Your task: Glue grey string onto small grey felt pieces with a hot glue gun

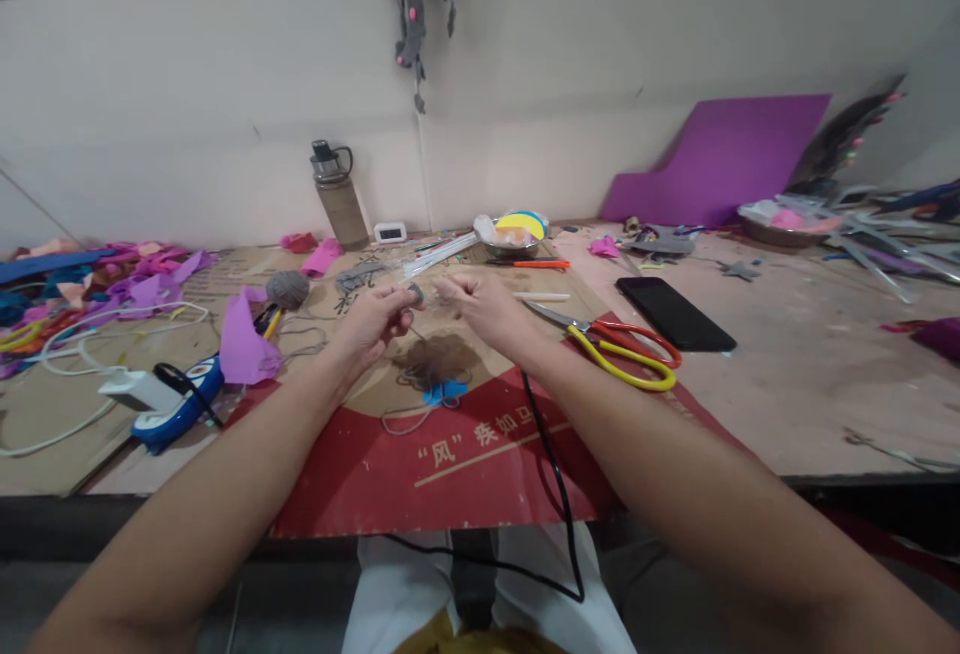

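My left hand (381,320) is closed, with a small dark grey piece (415,295) pinched between thumb and fingertips. A strand of grey yarn hangs just below those fingers. To its right, my right hand (480,308) is closed too, its fingertips pressed together close to the grey piece. What they hold, if anything, is too small to make out. Loose grey yarn (409,424) lies in loops on the cardboard sheet (360,494) beneath my hands, partly over a bright blue scrap (448,393). A ball of grey yarn (287,288) sits behind my left wrist.
Scissors with red and yellow handles (622,349) lie beside my right forearm, near a black phone (675,314). A bottle (341,204) and a metal bowl (510,239) stand at the back. On the left are a blue-and-white power strip (180,404) and purple felt (247,344).
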The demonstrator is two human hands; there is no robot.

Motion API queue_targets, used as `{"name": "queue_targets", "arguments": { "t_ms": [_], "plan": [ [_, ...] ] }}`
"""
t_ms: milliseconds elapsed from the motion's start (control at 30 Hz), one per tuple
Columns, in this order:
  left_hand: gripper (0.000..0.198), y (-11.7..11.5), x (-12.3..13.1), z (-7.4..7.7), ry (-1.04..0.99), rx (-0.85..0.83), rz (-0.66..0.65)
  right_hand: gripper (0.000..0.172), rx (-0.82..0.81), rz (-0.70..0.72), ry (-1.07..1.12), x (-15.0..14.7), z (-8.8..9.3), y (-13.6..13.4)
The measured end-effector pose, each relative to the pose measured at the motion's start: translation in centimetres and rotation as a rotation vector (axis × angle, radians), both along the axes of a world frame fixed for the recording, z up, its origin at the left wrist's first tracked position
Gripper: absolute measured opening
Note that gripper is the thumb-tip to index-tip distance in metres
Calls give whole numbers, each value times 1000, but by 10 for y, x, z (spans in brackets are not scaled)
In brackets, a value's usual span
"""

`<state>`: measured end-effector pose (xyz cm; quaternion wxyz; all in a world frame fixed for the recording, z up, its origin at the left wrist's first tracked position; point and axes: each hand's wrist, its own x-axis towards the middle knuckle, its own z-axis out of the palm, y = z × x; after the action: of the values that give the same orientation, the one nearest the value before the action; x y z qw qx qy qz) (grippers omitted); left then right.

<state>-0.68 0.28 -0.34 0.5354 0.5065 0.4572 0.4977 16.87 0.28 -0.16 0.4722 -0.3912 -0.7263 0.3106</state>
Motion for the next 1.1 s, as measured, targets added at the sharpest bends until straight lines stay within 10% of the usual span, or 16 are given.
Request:
{"name": "queue_targets", "arguments": {
  "t_ms": [167, 567, 733, 867, 1100],
  "plan": [
    [17, -1, 2, -1, -30, 27, -23, 16, 106, -27, -5, -8, -4, -6],
    [14, 1, 2, 1, -70, 80, 2, 24, 126, -164, 40, -10, -11, 2],
    [16, 1, 3, 5, -138, 141, 80, 28, -150, 121, 306, -27, -14, -3],
    [14, 2, 1, 10, -180, 194, 94, 18, -223, 295, 111, -36, -21, -9],
    [10, 21, -22, 9, -279, 230, 287, 22, 162, 41, -314, -12, -15, -18]
  ]
}}
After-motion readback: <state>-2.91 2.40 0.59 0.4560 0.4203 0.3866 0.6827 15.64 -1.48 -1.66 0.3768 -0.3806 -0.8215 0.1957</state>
